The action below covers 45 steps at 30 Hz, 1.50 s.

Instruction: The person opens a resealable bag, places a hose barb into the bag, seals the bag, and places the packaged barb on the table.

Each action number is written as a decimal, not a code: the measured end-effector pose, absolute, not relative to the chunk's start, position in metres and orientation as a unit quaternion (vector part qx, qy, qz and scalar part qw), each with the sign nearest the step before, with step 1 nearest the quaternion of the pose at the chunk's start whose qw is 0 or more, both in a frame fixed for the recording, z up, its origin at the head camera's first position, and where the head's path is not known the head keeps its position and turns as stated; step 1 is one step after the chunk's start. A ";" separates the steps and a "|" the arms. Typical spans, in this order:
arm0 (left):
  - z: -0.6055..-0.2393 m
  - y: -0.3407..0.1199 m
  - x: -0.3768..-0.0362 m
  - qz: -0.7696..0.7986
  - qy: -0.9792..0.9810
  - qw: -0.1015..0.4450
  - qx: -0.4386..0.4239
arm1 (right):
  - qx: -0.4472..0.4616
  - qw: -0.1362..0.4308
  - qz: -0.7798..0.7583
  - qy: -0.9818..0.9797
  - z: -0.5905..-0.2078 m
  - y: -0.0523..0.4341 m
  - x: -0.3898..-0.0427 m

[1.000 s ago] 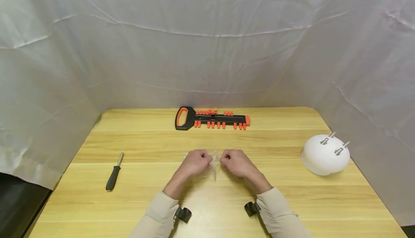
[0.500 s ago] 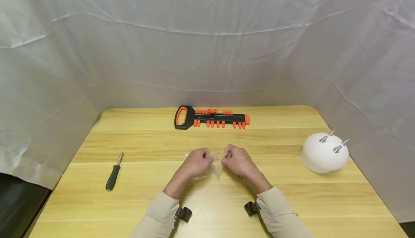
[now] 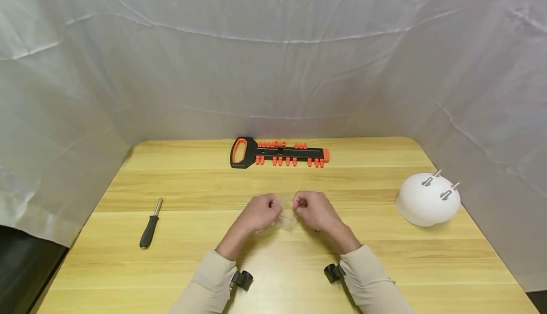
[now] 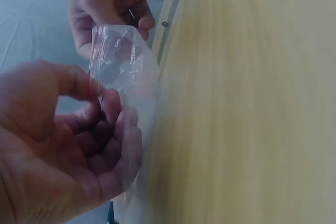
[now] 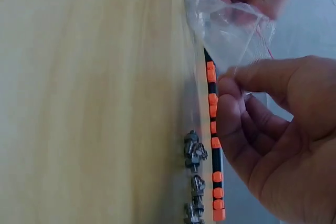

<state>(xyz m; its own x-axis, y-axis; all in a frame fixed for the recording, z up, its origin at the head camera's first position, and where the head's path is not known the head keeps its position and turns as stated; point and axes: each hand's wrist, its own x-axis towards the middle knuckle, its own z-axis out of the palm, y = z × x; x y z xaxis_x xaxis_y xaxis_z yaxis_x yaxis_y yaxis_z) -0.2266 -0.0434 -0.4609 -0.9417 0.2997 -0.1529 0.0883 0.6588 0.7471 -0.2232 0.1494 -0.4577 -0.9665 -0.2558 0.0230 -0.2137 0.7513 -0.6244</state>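
Observation:
A clear plastic zip bag (image 4: 128,59) with a thin red line along its edge hangs between my two hands. My left hand (image 3: 261,212) pinches one side of it with thumb and forefinger, the other fingers curled behind the film. At the opposite corner, my right hand (image 5: 286,124) pinches the bag's edge between thumb and forefinger. Both hands are close together over the middle of the table. In the right wrist view, several small metal bolts and nuts (image 5: 194,150) lie on the tabletop beside the right hand; in the head view that hand mostly hides them.
On the wooden table (image 3: 179,266), a black-handled screwdriver (image 3: 149,231) lies at the left. A black rack with orange clips (image 3: 290,154) and a loop handle lies at the back. At the right sits a white rounded piece (image 3: 427,202) with two metal pins. Grey sheeting (image 3: 273,76) encloses the table.
The right fingers have shifted slightly at the bag's edge, and the film between the hands has changed shape. The left hand keeps its grip nearly in place.

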 end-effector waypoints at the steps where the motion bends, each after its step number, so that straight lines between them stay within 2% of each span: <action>1: -0.460 -0.044 -0.227 0.393 0.904 0.129 0.106 | -0.123 0.028 -0.328 0.936 -0.458 0.151 -0.223; 6: -0.458 -0.047 -0.229 0.358 0.920 0.112 0.114 | -0.095 0.046 -0.335 0.936 -0.458 0.157 -0.224; 12: -0.456 -0.048 -0.228 0.359 0.912 0.094 0.177 | -0.103 0.070 -0.350 0.928 -0.459 0.157 -0.225; 19: -0.454 -0.048 -0.223 0.347 0.899 0.127 0.235 | -0.107 0.079 -0.361 0.923 -0.460 0.154 -0.227; 29: -0.455 -0.040 -0.218 0.307 0.922 0.118 0.206 | -0.100 0.085 -0.349 0.928 -0.458 0.156 -0.225; 45: -0.454 -0.032 -0.212 0.287 0.931 0.136 0.177 | -0.100 0.101 -0.360 0.922 -0.454 0.155 -0.219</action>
<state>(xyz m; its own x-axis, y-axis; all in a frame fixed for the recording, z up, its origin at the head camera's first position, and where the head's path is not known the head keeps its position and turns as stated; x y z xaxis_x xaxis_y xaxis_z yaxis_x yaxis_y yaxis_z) -0.2122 -0.0325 -0.4540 -0.9001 0.4085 -0.1513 0.2523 0.7721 0.5832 -0.2193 0.1547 -0.4541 -0.9596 -0.2575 -0.1138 -0.1125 0.7212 -0.6836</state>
